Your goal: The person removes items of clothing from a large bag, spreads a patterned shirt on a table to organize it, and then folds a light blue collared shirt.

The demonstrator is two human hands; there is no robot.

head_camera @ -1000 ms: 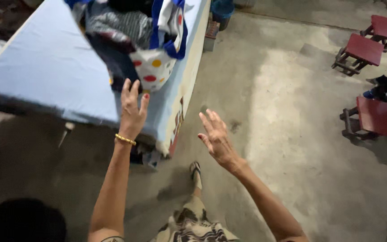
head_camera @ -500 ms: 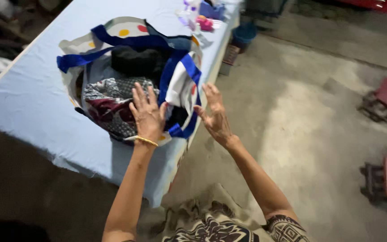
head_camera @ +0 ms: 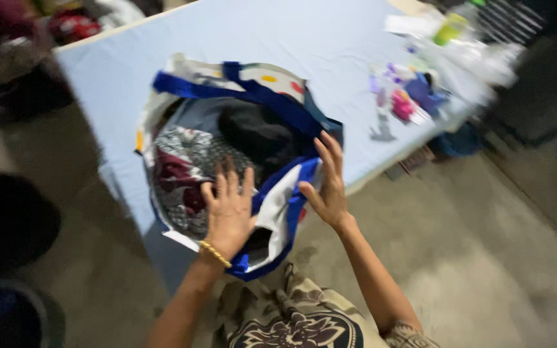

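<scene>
The head view showed 1 white bag (head_camera: 272,212) with blue straps and coloured dots, stuffed with clothes, sitting at the near edge of 1 pale blue table (head_camera: 330,45), and 2 hands at it. Motion blur smeared the small clutter (head_camera: 414,96) at the table's far end beyond counting, and the bag's lower part was hidden by the arms. The left hand (head_camera: 228,209) lay flat and spread on the patterned cloth (head_camera: 188,161) inside, gripping nothing, while the right hand (head_camera: 327,183), fingers extended, pressed against the bag's blue rim.
</scene>
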